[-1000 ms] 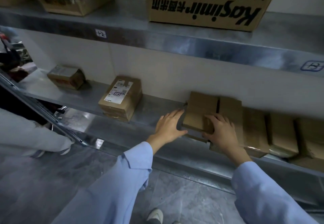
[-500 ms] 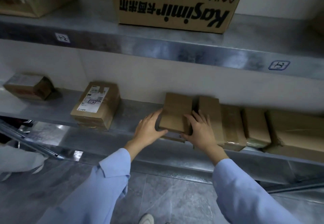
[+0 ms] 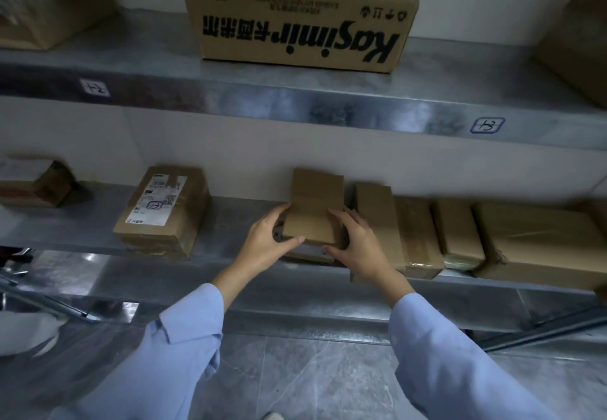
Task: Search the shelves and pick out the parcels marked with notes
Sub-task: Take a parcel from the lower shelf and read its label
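Both hands are on one package. The left hand [image 3: 266, 244] curls round the left side of a small plain brown cardboard parcel [image 3: 313, 209], thumb hooked along its near edge. The right hand [image 3: 356, 245] grips the opposite side, fingers up the flank and thumb tucked under the near corner. The parcel sits between them over the lower grey metal shelf [image 3: 230, 219], tilted with its far end up by the white back wall. The face turned to the camera is bare cardboard with a folded flap.

Left of it on the same shelf, apart from the hands, lies a taped brown box with a white shipping label [image 3: 164, 212], a ringed blue handwritten mark on that label. Further left is a small blurred brown box [image 3: 36, 183].

To the right runs a row of brown cardboard packages [image 3: 417, 235] packed side by side, the nearest just beside the right hand and the largest at the far end.

Above, the upper grey metal shelf [image 3: 295, 104] carries a big tan carton printed "Kasimir" [image 3: 299, 19], its lettering upside down. Two handwritten white tags [image 3: 487, 125] are stuck on that shelf's front edge. Pale blue sleeves [image 3: 184, 354] cover both forearms over a grey tiled floor [image 3: 295, 370].
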